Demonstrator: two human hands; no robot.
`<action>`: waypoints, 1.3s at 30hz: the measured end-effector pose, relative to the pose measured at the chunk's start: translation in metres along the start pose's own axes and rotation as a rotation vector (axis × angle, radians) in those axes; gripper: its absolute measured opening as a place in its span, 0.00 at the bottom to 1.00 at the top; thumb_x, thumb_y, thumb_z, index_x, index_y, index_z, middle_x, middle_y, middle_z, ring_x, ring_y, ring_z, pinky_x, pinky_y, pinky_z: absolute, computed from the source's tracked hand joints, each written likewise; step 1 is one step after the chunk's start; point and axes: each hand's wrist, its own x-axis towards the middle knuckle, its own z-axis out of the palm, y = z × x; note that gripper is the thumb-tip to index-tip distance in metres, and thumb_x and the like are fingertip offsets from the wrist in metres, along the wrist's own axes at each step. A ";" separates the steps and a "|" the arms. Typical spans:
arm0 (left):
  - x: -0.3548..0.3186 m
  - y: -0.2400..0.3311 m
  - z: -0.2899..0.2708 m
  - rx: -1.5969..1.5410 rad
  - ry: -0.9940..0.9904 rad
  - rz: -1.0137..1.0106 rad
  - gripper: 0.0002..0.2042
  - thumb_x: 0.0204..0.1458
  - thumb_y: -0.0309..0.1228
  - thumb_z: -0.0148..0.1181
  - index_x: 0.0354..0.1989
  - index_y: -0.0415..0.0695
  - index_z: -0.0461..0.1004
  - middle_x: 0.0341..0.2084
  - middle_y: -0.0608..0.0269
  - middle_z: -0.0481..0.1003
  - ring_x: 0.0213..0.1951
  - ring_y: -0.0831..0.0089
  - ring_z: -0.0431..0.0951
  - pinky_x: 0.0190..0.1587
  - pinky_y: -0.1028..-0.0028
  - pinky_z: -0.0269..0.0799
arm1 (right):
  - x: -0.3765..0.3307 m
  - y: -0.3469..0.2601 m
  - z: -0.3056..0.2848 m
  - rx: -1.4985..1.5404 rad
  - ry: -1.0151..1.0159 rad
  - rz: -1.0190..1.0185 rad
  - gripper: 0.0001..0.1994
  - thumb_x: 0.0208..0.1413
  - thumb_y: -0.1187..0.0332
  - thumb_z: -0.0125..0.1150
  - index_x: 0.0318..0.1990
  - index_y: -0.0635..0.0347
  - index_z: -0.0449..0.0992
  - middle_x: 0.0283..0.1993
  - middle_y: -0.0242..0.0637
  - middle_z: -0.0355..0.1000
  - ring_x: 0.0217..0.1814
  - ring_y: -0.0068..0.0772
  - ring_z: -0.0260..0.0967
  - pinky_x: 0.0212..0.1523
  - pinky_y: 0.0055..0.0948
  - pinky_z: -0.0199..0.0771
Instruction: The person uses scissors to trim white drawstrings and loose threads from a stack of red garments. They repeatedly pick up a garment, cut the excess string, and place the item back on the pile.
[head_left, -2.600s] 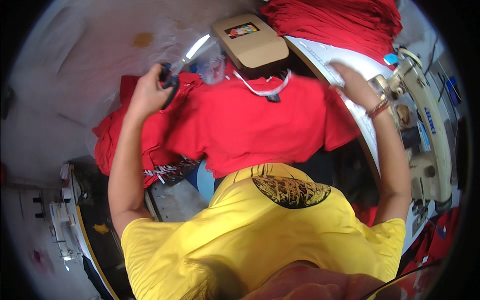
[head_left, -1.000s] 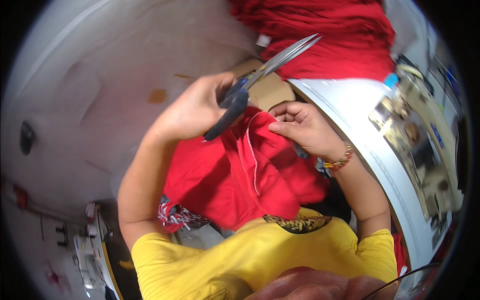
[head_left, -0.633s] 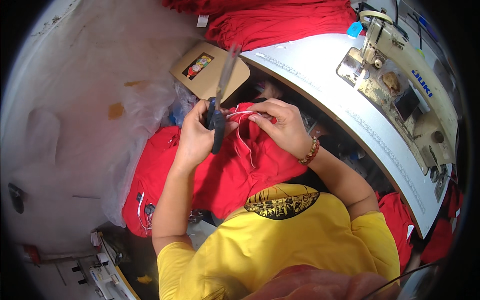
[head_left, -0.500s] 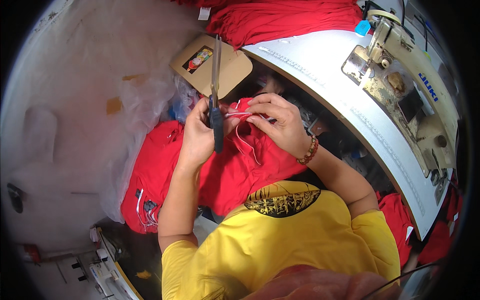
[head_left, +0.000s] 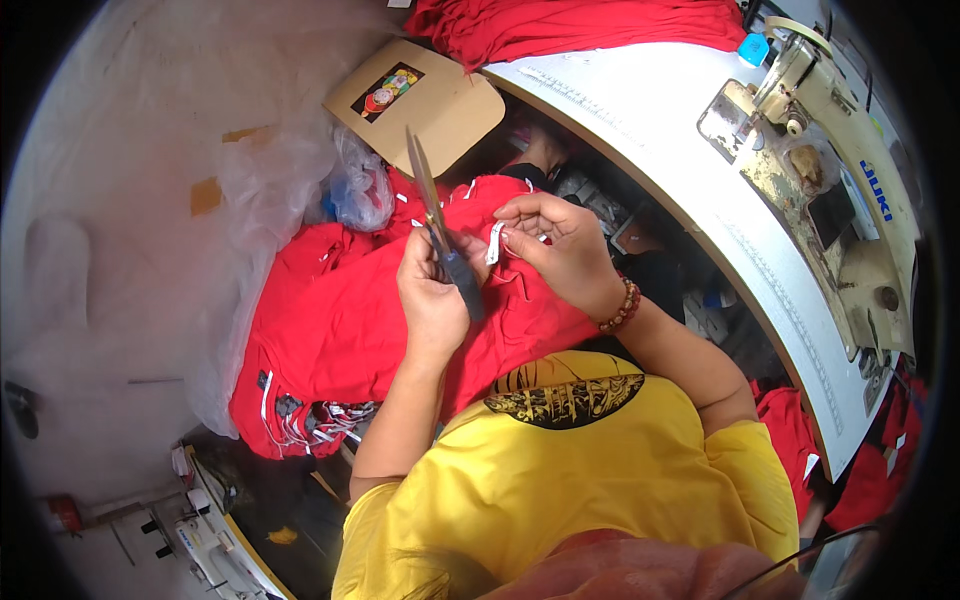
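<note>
1. The left hand (head_left: 432, 300) is clenched round the dark handle of long steel scissors (head_left: 432, 218), blades pointing far.
2. The soft red knit garment (head_left: 340, 320) lies in the lap, limp and light; it looks best held near its seam.
3. The right hand (head_left: 560, 250) pinches a small white label (head_left: 493, 243).
4. The blades' meeting point and the label's attachment are hard to make out.

Scissors (head_left: 437, 228) left of label (head_left: 493, 243)
</note>
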 end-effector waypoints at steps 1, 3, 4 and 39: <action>0.001 0.000 0.000 -0.020 0.001 0.010 0.14 0.44 0.16 0.64 0.34 0.41 0.64 0.31 0.62 0.73 0.31 0.83 0.72 0.36 0.82 0.70 | 0.000 0.003 -0.001 0.063 -0.009 0.019 0.09 0.49 0.77 0.62 0.39 0.65 0.74 0.34 0.34 0.75 0.32 0.16 0.72 0.34 0.16 0.72; 0.004 0.004 0.002 -0.055 0.006 0.031 0.14 0.45 0.14 0.62 0.35 0.42 0.64 0.35 0.58 0.74 0.31 0.82 0.70 0.37 0.81 0.71 | 0.000 0.004 -0.002 0.115 -0.035 0.047 0.11 0.49 0.77 0.62 0.41 0.66 0.73 0.34 0.34 0.75 0.33 0.16 0.72 0.35 0.16 0.73; 0.004 0.004 0.001 -0.129 -0.010 0.020 0.14 0.45 0.13 0.61 0.35 0.42 0.64 0.38 0.53 0.75 0.35 0.78 0.73 0.40 0.79 0.71 | 0.000 0.001 -0.002 0.105 -0.053 0.057 0.12 0.49 0.76 0.62 0.42 0.66 0.73 0.35 0.34 0.76 0.33 0.15 0.72 0.36 0.16 0.73; -0.031 0.004 -0.028 -0.058 -0.334 0.175 0.17 0.40 0.12 0.61 0.33 0.39 0.60 0.31 0.49 0.74 0.36 0.64 0.77 0.40 0.67 0.75 | 0.016 0.041 -0.016 0.023 -0.060 0.060 0.10 0.51 0.68 0.64 0.35 0.67 0.76 0.28 0.34 0.75 0.28 0.16 0.68 0.29 0.22 0.70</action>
